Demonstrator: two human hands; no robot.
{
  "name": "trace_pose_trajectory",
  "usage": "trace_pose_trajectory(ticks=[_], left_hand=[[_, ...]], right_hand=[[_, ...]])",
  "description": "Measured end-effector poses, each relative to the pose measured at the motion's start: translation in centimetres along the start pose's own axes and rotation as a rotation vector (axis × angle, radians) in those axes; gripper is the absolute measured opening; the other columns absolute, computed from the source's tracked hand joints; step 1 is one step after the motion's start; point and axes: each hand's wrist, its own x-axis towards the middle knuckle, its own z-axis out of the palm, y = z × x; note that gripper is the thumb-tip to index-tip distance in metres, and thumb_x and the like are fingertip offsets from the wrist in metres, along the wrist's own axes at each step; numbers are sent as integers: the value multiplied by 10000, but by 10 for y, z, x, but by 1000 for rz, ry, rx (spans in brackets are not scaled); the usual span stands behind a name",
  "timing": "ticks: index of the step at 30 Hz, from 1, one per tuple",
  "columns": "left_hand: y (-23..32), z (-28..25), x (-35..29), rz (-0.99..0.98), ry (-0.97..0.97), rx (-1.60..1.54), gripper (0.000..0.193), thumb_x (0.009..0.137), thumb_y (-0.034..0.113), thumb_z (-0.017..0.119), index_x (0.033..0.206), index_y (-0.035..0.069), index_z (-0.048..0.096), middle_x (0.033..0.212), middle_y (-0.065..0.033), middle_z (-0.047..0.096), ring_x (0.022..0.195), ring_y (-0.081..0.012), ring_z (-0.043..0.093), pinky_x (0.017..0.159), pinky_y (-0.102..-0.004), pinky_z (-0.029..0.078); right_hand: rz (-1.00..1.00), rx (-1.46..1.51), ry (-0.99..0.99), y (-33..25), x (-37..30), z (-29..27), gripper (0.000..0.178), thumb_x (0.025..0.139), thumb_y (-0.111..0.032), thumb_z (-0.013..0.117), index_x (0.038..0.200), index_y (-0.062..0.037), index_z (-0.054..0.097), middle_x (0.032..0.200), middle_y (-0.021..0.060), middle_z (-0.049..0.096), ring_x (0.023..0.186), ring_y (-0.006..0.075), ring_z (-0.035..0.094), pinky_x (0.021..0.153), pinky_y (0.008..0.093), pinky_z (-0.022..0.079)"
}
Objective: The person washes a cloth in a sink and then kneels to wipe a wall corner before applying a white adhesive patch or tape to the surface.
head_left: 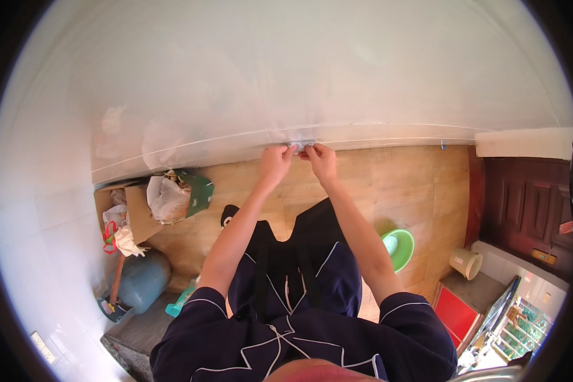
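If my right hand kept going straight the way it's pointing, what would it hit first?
Probably the white sheet: your right hand already pinches its lower edge beside your left hand, so it would push into the fabric. Depth behind it is unclear.
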Motion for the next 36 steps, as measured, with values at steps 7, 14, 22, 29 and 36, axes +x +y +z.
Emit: trace_pose_trajectory(ticks=[7,14,22,29,36], left_hand=[[-24,49,6,-15,46,-12,414,881,294,625,637,-40,601,503,-210,482,447,-380,457,465,-421,358],[105,-10,-18,17,96,-34,418,891,298,623,649,-42,617,505,-181,532,389,-259,454,434,-360,340],[147,-34,-24,-14,9,-48,365,907,285,633,804,-62,684,617,-123,668,481,-72,511,465,-257,403],[137,-26,-21,71,69,-120,443,899,320,629,643,-42,608,458,-142,469,382,-209,347,417,-337,300],[118,-14,-12,83,46,-99,447,896,318,629,632,-42,598,462,-162,434,394,-240,351,432,-359,311]], right_hand=[[42,30,-57,22,16,-27,199,897,-53,565,840,126,633,779,146,681,724,193,685,677,283,574],[-56,-8,-109,-120,-28,-51,199,895,-53,563,832,118,645,750,139,682,664,178,676,642,267,559],[-36,67,-124,-158,-40,-61,191,897,-58,574,843,109,650,759,133,686,685,167,674,650,262,551],[-58,134,-53,-148,-39,-58,195,885,-61,578,806,107,636,726,132,685,669,155,677,620,257,550],[-38,186,24,-125,-34,-45,198,896,-49,554,794,105,624,748,132,681,692,165,685,622,264,558]])
